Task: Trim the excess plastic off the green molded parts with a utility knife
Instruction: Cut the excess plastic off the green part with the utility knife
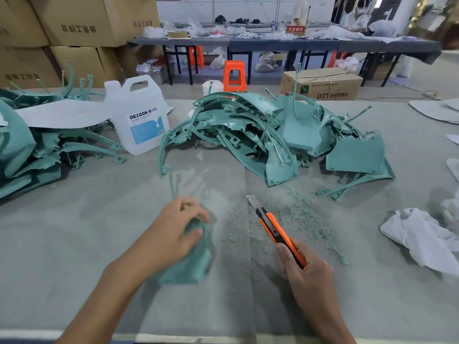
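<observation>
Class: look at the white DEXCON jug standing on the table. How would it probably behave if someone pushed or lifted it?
The jug stands upright on a broad base, so it would probably slide rather than tip. Its moulded handle suggests an easy lift. Weight is uncertain: its fill level is unclear.

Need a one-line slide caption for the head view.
Left hand grips a green molded part while the right hand holds an orange utility knife, blade extended.
</observation>
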A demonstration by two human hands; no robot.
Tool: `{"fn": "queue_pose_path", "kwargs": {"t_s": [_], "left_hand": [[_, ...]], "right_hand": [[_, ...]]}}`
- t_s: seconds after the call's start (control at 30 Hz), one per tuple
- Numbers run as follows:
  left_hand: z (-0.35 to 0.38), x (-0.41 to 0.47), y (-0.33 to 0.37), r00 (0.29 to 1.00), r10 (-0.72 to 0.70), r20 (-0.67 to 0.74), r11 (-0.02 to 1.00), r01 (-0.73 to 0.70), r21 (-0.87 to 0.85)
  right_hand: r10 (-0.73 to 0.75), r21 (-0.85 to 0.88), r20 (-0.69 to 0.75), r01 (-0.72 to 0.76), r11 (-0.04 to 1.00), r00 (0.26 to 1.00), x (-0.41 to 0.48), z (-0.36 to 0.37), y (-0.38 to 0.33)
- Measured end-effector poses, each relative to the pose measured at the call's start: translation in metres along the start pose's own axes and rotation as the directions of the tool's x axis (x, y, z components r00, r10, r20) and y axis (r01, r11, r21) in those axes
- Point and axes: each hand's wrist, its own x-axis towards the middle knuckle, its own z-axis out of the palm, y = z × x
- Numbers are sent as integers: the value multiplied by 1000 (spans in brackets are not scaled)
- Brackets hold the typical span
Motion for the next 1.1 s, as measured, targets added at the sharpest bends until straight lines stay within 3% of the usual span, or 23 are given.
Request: {"fn": "queue_pose_path", "kwargs": {"t_s": [0.07, 0.23, 0.33, 0.67, 0.73, 0.87, 1.03, 1.1], "left_hand": [[26, -15, -2, 996, -43, 81, 999, 45, -19], [63, -61, -19, 970, -223, -94, 959, 236, 158], [70, -76, -26, 952, -301, -46, 931, 304, 201], [74, -50, -12, 937, -276, -213, 878, 336, 341], [68, -45, -11, 912, -235, -336, 903, 332, 272], [47, -40, -27, 779, -165, -605, 968, 245, 52], [53, -36, -57, 673, -428, -604, 902, 363, -235], [57, -34, -58, 674, -478, -564, 877, 327, -352]], "right_hand": [[0, 12, -4, 0, 1000, 1000, 0, 0, -1], [7, 22, -16, -6, 1000, 1000, -1, 1, -2], [4, 4, -19, -4, 1000, 1000, -1, 0, -4], [10, 20, -6, -10, 1000, 1000, -5, -2, -10], [15, 22, 1, -15, 1000, 1000, -6, -2, -8], [35, -6, 9, -35, 999, 999, -5, 0, -5], [29, 14, 12, -29, 999, 1000, -6, 0, -5], [16, 23, 12, -16, 1000, 1000, -6, 1, -5]]}}
